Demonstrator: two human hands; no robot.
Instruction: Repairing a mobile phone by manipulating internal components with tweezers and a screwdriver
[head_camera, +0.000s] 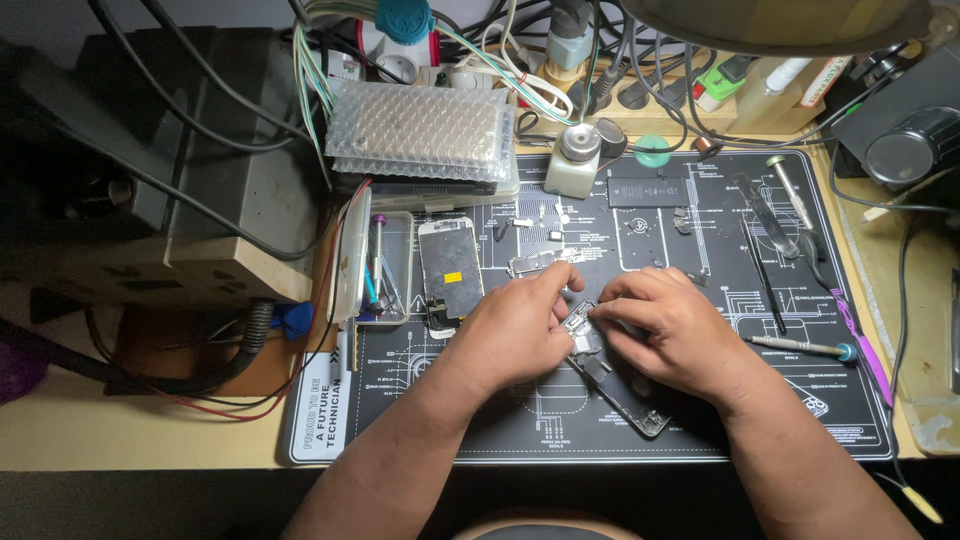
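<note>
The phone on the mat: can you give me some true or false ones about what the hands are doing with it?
1. Both hands touch the opened phone. True.
2. The left hand holds a screwdriver. False: the screwdriver lies on the mat, right of the right hand.
3. A detached screen lies left of the hands. True.
4. The bubble wrap covers the phone. False: it sits farther back, on the bench.
5. The tweezers are in the right hand. False: they lie on the mat.
</note>
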